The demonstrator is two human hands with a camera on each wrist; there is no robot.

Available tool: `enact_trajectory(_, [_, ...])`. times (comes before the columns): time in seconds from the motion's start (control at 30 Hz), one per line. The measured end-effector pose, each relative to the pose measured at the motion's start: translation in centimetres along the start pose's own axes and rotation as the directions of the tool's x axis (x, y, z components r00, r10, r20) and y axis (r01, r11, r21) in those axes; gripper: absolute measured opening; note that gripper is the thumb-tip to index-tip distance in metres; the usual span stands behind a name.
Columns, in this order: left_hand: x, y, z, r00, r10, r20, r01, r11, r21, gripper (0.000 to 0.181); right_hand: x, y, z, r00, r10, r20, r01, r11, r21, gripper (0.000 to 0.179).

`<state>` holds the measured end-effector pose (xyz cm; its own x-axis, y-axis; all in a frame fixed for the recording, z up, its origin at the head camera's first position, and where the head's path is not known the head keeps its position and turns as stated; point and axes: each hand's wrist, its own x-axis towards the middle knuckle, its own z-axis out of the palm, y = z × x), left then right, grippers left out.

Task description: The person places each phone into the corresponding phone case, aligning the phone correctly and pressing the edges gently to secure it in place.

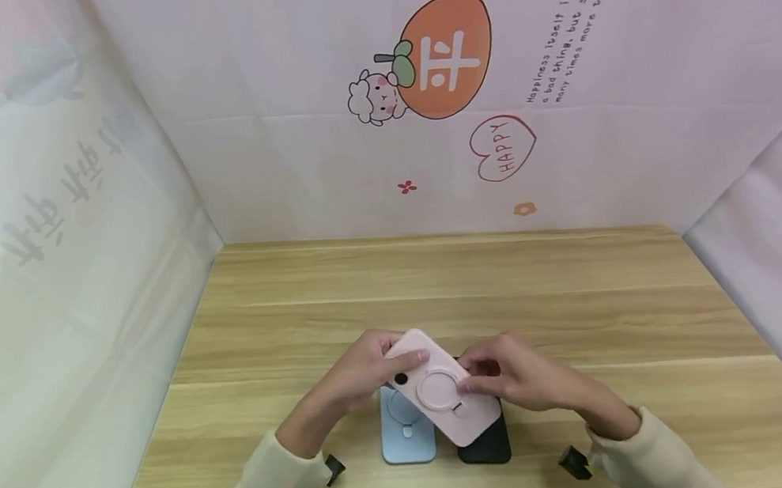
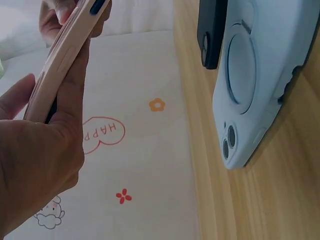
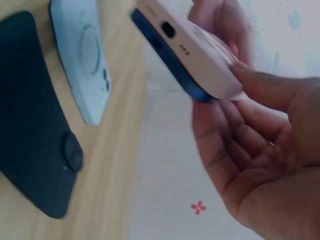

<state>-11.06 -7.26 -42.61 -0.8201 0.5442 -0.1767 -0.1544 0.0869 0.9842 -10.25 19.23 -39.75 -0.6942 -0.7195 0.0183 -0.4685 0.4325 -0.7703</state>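
A pale pink phone case (image 1: 442, 390) with a ring on its back is held tilted above the table by both hands. My left hand (image 1: 356, 373) grips its upper left end near the camera hole, thumb on the back. At the lower right side, my right hand (image 1: 528, 374) pinches the case, thumb near the ring. The right wrist view shows the dark blue edge of a phone (image 3: 172, 65) at the pink case's open side, jutting out along the port end. How far it sits inside elsewhere is hidden.
Beneath the hands, a light blue phone case (image 1: 408, 441) with a ring lies on the wooden table (image 1: 283, 311). Right of it lies a black phone or case (image 1: 487, 448), partly covered from above. Printed cloth (image 1: 298, 174) hangs behind and at both sides.
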Motion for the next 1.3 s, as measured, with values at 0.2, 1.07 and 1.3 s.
enact_trajectory(0.2, [-0.2, -0.4, 0.5, 0.999, 0.027, -0.029, -0.025, 0.997, 0.078, 0.026, 0.1, -0.1, -0.4, 0.999, -0.007, 0.043, 0.01, 0.998, -0.069, 0.008])
enact_trajectory(1.07, [0.1, -1.5, 0.8, 0.955, -0.022, -0.294, -0.078, 0.944, -0.321, 0.028, -0.6, 2.6, -0.5, 0.908, 0.348, -0.233, -0.243, 0.891, 0.384, 0.026])
enact_trajectory(1.3, [0.1, -1.7, 0.8, 0.954, -0.039, -0.297, -0.061, 0.945, -0.322, 0.028, -0.5, 2.9, -0.6, 0.92, 0.321, -0.225, -0.214, 0.893, 0.396, 0.024])
